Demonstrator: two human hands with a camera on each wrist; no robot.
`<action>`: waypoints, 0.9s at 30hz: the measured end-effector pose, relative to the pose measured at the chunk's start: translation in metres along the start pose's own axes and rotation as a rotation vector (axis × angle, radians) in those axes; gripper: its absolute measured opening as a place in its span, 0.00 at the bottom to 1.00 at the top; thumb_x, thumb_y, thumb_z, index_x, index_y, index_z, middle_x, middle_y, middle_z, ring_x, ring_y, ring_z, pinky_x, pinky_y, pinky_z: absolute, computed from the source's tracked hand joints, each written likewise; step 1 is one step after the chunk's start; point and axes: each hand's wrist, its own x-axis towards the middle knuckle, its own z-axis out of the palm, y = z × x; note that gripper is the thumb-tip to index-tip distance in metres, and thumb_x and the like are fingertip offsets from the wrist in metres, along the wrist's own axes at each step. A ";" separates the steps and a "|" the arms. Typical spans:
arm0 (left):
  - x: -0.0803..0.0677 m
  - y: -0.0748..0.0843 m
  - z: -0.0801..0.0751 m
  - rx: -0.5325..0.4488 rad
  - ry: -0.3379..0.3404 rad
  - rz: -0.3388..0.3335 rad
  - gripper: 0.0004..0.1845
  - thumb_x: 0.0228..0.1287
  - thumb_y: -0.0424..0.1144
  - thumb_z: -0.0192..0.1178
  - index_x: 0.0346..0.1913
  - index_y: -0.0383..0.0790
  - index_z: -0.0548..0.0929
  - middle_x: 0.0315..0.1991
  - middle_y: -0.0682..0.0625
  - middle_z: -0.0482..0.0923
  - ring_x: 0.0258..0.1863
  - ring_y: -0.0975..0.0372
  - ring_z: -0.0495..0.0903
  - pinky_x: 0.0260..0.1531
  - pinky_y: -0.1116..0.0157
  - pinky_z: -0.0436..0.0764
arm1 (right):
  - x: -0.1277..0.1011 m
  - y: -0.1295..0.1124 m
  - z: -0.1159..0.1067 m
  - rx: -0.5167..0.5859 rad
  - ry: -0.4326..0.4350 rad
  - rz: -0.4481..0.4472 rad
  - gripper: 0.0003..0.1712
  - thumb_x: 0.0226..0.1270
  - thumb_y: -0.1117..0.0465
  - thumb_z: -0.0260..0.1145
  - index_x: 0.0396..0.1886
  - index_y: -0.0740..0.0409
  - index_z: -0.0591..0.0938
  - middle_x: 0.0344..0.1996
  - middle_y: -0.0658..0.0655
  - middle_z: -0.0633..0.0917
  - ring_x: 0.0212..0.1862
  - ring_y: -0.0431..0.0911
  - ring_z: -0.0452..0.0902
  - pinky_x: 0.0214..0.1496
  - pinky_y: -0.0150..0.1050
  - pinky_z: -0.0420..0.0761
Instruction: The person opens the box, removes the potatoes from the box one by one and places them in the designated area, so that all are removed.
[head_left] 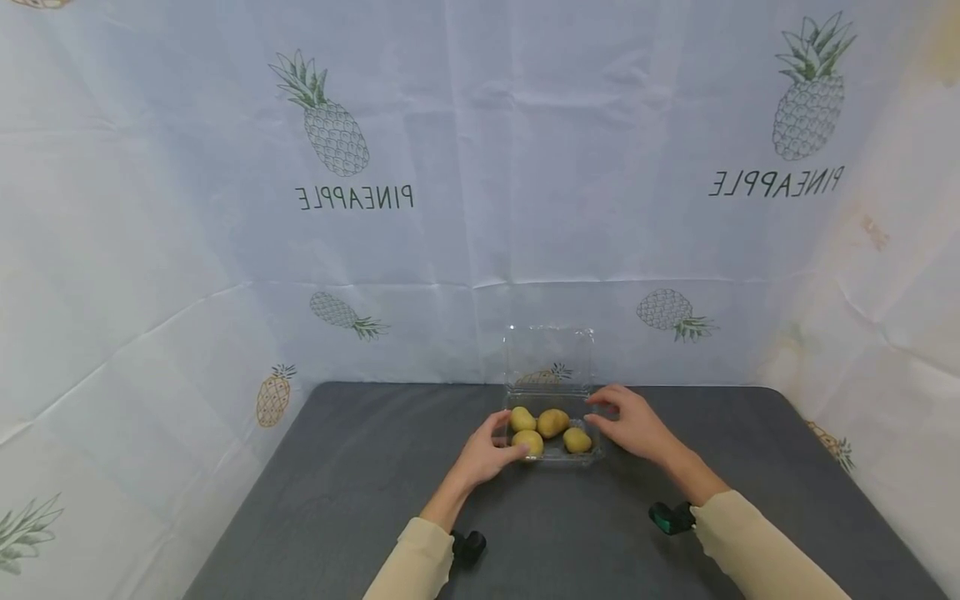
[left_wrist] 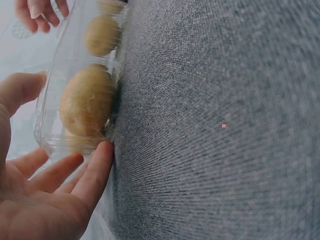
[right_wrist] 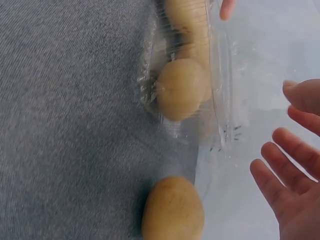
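Both hands open, holding nothing. Left hand [head_left: 486, 454] cupped at the 9 o'clock end of the clear plastic clamshell [head_left: 552, 447], fingertips [left_wrist: 102, 152] touching or just shy of its near corner in the left wrist view, thumb up along the end wall. Right hand [head_left: 633, 427] spread at the 3 o'clock end, fingers relaxed and slightly fanned, apart from the plastic in the right wrist view; contact from the head view cannot be told.

Clamshell sitting on the grey table [head_left: 337, 483], toward 12 o'clock from the body, lid [head_left: 549, 358] standing open and upright at the back. Four potatoes [head_left: 552, 422] seen from the head: three plainly in the tray, the one at 3 o'clock [head_left: 577, 439] near the right rim. Right wrist view shows one potato [right_wrist: 173, 209] lying on the cloth outside the wall, so probably not in the tray.

Handling, judged: thin plastic, light, flexible, likely to buckle or crackle under a squeeze; smooth walls likely slippery. Potatoes firm, dense, round, apt to roll and shift the load. Best taken by both short ends low under the rim, pressure even, not by the lid. Loose potato good for a plain whole-hand grasp.
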 end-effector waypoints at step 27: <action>-0.003 0.001 -0.001 -0.015 0.001 0.012 0.41 0.64 0.48 0.72 0.76 0.42 0.67 0.72 0.39 0.67 0.61 0.44 0.77 0.49 0.50 0.83 | 0.026 -0.018 0.029 0.070 -0.053 0.031 0.16 0.72 0.61 0.69 0.55 0.61 0.84 0.52 0.60 0.81 0.56 0.60 0.78 0.56 0.56 0.80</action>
